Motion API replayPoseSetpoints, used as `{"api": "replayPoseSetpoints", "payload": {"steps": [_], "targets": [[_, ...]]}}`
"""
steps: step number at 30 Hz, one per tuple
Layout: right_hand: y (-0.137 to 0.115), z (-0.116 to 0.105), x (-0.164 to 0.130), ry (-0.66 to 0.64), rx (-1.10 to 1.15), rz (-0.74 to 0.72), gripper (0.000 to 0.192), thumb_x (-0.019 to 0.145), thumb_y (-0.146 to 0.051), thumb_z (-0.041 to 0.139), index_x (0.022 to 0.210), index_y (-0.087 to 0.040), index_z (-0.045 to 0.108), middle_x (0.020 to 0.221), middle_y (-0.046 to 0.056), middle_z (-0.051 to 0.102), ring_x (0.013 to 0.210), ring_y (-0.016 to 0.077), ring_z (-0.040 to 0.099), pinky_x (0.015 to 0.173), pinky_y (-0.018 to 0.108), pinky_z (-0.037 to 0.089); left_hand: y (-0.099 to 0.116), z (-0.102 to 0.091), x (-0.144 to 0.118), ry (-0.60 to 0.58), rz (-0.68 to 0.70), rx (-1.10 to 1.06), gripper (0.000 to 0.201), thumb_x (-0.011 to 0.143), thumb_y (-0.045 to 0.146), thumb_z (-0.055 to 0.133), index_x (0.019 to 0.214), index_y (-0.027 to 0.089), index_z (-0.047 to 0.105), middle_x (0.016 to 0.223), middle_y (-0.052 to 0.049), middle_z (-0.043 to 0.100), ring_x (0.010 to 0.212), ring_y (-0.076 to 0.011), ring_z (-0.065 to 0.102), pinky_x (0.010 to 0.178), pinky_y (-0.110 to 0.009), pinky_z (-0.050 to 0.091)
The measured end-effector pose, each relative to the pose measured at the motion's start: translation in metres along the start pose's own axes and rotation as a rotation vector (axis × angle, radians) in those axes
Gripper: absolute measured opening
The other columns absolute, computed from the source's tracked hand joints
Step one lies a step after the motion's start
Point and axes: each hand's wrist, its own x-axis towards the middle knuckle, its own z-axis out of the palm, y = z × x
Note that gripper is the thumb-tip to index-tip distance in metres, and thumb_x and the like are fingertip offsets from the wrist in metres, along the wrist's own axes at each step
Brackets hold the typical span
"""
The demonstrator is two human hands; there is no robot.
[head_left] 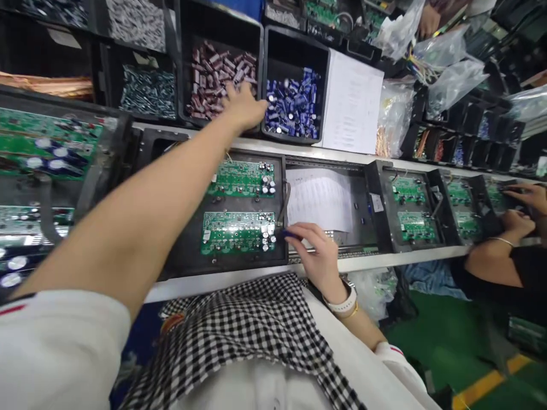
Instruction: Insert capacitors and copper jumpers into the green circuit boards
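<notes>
My left hand point(243, 105) reaches far forward, its fingers resting between a black bin of maroon capacitors point(217, 74) and a black bin of blue capacitors point(294, 105). Whether it grips a part cannot be told. My right hand point(318, 253) hovers over the conveyor and pinches a small blue capacitor point(287, 233) right beside the lower green circuit board point(237, 232). A second green board point(241, 179) lies just above it in the same black carrier tray point(188, 250).
A printed sheet point(320, 196) lies right of the boards. More bins of screws point(147, 91) and boards point(47, 142) stand at the left. Another carrier with boards point(410, 210) sits to the right, where a co-worker's hands point(521, 210) are at work. A white paper point(352, 102) leans on the blue bin.
</notes>
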Motion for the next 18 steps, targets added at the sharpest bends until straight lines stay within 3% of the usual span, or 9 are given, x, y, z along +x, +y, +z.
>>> {"api": "replayPoseSetpoints", "payload": {"steps": [1,3,5,8,11,13,14,16,18], "targets": [[0.005,0.004,-0.008,-0.040,0.011,0.032,0.018,0.093,-0.021,0.061,0.108,-0.025,0.071,0.104,0.005,0.072,0.097,0.0162,0.069,0.089,0.034,0.059,-0.004,-0.017,0.008,-0.011,0.049,0.164,0.064,0.090,0.008,0.057,0.146,0.029,0.032,0.153,0.010,0.020,0.118,-0.0101,0.021,0.079,-0.015,0.022],[0.011,0.012,-0.023,-0.095,0.024,0.085,0.020,0.095,-0.021,0.059,0.111,-0.025,0.070,0.108,0.005,0.072,0.101,0.0159,0.068,0.093,0.034,0.058,-0.015,-0.048,0.021,-0.078,0.225,0.715,0.057,0.096,0.021,0.055,0.146,0.032,0.030,0.153,0.014,0.009,0.111,-0.0105,0.021,0.074,-0.015,0.019],[0.015,0.015,-0.033,-0.121,0.025,0.116,0.022,0.095,-0.021,0.057,0.113,-0.026,0.069,0.111,0.005,0.071,0.105,0.0157,0.067,0.096,0.034,0.057,-0.023,-0.068,0.036,-0.177,0.336,1.023,0.056,0.102,0.038,0.044,0.151,0.035,0.016,0.151,0.014,0.001,0.104,-0.0119,0.021,0.068,-0.017,0.017],[0.015,0.016,-0.037,-0.138,0.012,0.152,0.019,0.094,-0.021,0.059,0.112,-0.024,0.067,0.108,0.005,0.071,0.100,0.0151,0.068,0.091,0.031,0.058,-0.028,-0.075,0.059,-0.291,0.397,1.139,0.061,0.105,0.054,0.018,0.153,0.031,-0.013,0.149,0.005,0.002,0.093,-0.0147,0.020,0.059,-0.023,0.010],[0.014,0.016,-0.037,-0.175,-0.018,0.194,0.017,0.093,-0.021,0.059,0.109,-0.023,0.064,0.101,0.004,0.071,0.088,0.0147,0.068,0.082,0.030,0.058,-0.022,-0.069,0.067,-0.376,0.532,1.162,0.062,0.103,0.055,0.008,0.152,0.023,-0.015,0.142,-0.001,0.008,0.085,-0.0178,0.017,0.057,-0.028,0.004],[0.014,0.017,-0.037,-0.197,-0.048,0.191,0.014,0.093,-0.022,0.060,0.107,-0.023,0.063,0.099,0.004,0.072,0.086,0.0154,0.067,0.080,0.031,0.058,-0.016,-0.066,0.064,-0.311,0.574,1.089,0.060,0.105,0.049,0.016,0.151,0.020,-0.010,0.135,-0.003,0.013,0.081,-0.0191,0.014,0.056,-0.029,0.001],[0.014,0.018,-0.036,-0.203,-0.062,0.180,0.013,0.093,-0.022,0.059,0.105,-0.023,0.063,0.099,0.005,0.072,0.086,0.0157,0.068,0.080,0.031,0.058,-0.012,-0.065,0.061,-0.294,0.523,1.026,0.058,0.105,0.046,0.019,0.150,0.020,-0.007,0.130,-0.004,0.019,0.079,-0.0193,0.013,0.055,-0.030,0.000],[0.014,0.021,-0.036,-0.195,-0.082,0.153,0.011,0.094,-0.022,0.059,0.104,-0.022,0.063,0.099,0.005,0.072,0.088,0.0158,0.068,0.082,0.031,0.058,-0.004,-0.064,0.056,-0.343,0.258,0.876,0.052,0.105,0.047,0.015,0.147,0.020,0.002,0.109,-0.004,0.033,0.075,-0.0201,0.012,0.052,-0.030,-0.001],[0.014,0.022,-0.037,-0.169,-0.098,0.123,0.010,0.094,-0.021,0.059,0.103,-0.021,0.063,0.100,0.006,0.072,0.090,0.0154,0.068,0.083,0.031,0.058,0.007,-0.062,0.055,-0.554,-0.135,0.825,0.050,0.103,0.047,-0.002,0.138,0.018,0.018,0.083,-0.002,0.034,0.071,-0.0202,0.014,0.048,-0.029,0.001]]}}
